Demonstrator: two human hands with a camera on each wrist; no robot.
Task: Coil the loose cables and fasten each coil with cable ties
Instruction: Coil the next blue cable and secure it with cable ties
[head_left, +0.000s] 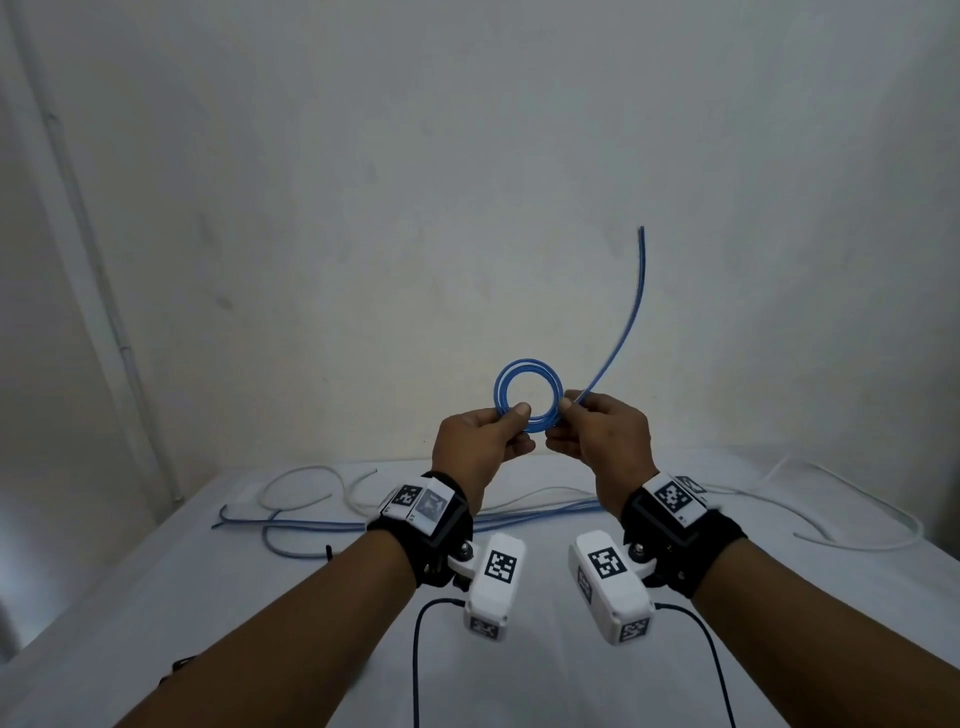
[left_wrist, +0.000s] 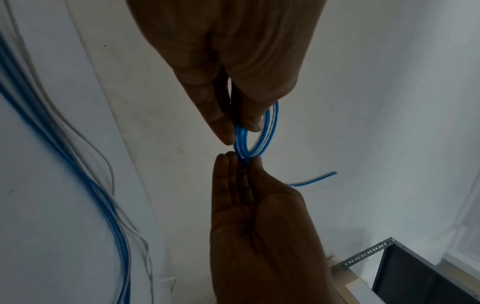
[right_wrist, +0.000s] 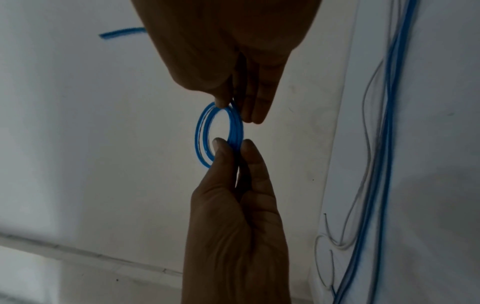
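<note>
A thin blue cable is wound into a small coil (head_left: 527, 363) that I hold up in front of the wall, above the table. My left hand (head_left: 511, 415) pinches the coil's lower left between thumb and fingers. At the coil's right side my right hand (head_left: 566, 408) pinches the strands, and the free tail (head_left: 643, 249) curves up and to the right from there. The left wrist view shows the coil (left_wrist: 275, 123) edge-on between the left hand (left_wrist: 240, 131) and the right hand (left_wrist: 242, 160). In the right wrist view the coil (right_wrist: 198, 133) sits between the right hand (right_wrist: 236, 111) and the left hand (right_wrist: 233, 144).
Loose blue cables (head_left: 363, 522) and white cables (head_left: 857, 540) lie across the far part of the white-covered table (head_left: 156, 597). A small black piece (head_left: 328, 551) lies near the left forearm. A perforated metal frame (left_wrist: 369, 253) stands beside the table.
</note>
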